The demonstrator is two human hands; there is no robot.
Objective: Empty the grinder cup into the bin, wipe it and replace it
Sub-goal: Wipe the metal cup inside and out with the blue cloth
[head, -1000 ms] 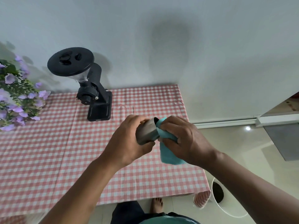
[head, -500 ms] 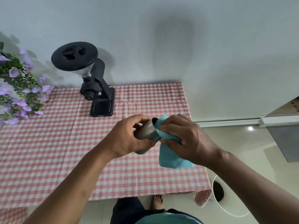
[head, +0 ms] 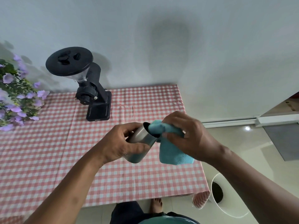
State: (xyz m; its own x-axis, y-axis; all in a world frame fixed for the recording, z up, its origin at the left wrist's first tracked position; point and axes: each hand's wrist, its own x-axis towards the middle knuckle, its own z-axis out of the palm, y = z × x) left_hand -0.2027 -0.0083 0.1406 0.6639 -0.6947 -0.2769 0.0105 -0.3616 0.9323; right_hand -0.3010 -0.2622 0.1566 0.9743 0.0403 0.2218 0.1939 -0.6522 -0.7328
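My left hand [head: 120,145] grips the steel grinder cup [head: 142,137], tilted with its mouth toward the right, above the table. My right hand [head: 188,136] holds a blue cloth [head: 171,152]; a bunched end of it is pushed into the cup's mouth and the rest hangs down below my palm. The black grinder [head: 90,88] stands at the back of the table near the wall, its base platform bare. On the floor at the table's right front corner sits the white bin [head: 226,206], partly hidden by my right forearm.
The table carries a red-and-white checked cloth [head: 48,151]. Purple flowers [head: 14,97] fill the left edge. A white wall rises right behind the table. A grey mat [head: 284,139] lies on the tiled floor at right. My bare foot [head: 156,206] shows under the table edge.
The cup has tipped so its mouth faces more up and right. My right hand has shifted rightward and the cloth end now pokes into the mouth. The camera view moved slightly.
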